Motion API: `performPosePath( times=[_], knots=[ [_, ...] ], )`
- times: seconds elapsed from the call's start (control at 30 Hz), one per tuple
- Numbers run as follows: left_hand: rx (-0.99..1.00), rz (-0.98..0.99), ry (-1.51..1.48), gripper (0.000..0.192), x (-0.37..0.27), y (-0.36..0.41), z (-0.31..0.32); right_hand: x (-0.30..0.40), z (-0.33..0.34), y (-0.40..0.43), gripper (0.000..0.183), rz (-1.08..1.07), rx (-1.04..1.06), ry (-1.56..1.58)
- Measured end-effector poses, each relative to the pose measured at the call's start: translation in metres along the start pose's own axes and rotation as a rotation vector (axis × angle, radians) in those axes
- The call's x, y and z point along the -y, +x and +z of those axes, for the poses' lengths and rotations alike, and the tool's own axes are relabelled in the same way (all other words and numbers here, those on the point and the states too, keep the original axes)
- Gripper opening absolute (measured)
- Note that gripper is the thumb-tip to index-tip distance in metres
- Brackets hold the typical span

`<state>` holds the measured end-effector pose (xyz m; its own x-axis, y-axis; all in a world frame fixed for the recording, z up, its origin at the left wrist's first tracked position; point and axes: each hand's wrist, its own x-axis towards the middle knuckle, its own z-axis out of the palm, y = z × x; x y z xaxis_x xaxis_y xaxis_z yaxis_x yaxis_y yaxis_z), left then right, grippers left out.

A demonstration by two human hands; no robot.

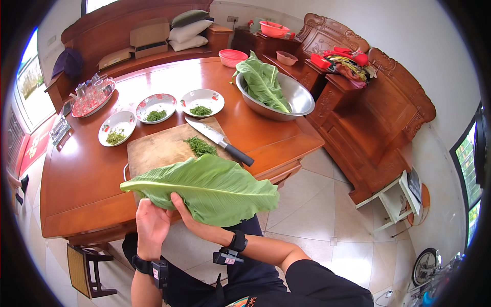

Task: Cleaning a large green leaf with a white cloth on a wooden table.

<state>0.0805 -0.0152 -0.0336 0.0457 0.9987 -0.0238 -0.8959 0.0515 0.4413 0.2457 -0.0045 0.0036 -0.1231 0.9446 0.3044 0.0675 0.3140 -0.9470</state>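
Observation:
A large green leaf (215,192) with a pale midrib lies across both my hands, above the near edge of a wooden cutting board (153,149). My left hand (151,220) supports its stem end from below, with the fingertips hidden under the leaf. My right hand (188,217) grips the lower edge, its thumb on top. On the board, a pile of shredded greens (201,146) sits beside a kitchen knife (218,140), whose black handle overhangs the board's right side. More large leaves (264,82) rest in a steel basin (303,100) at the back right.
Three patterned dishes (130,126) with chopped greens stand behind the board. A tray of glassware (94,96) is at the table's left. A pink plastic basket (233,57) sits at the back edge. A stool (86,268) stands below the table's left front; a carved wooden chair (376,126) is to the right.

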Motion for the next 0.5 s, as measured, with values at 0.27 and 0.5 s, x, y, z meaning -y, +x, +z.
performPosePath(
  times=[0.27,0.5],
  knots=[
    [-0.111,-0.078,0.049,0.034,-0.003,-0.005,-0.020,0.004,-0.004,-0.002,0.033,0.052,-0.030,0.010],
    [-0.118,-0.165,0.057,0.033,-0.008,-0.028,-0.023,0.010,-0.012,0.012,0.036,0.101,-0.160,0.104]
  ],
)
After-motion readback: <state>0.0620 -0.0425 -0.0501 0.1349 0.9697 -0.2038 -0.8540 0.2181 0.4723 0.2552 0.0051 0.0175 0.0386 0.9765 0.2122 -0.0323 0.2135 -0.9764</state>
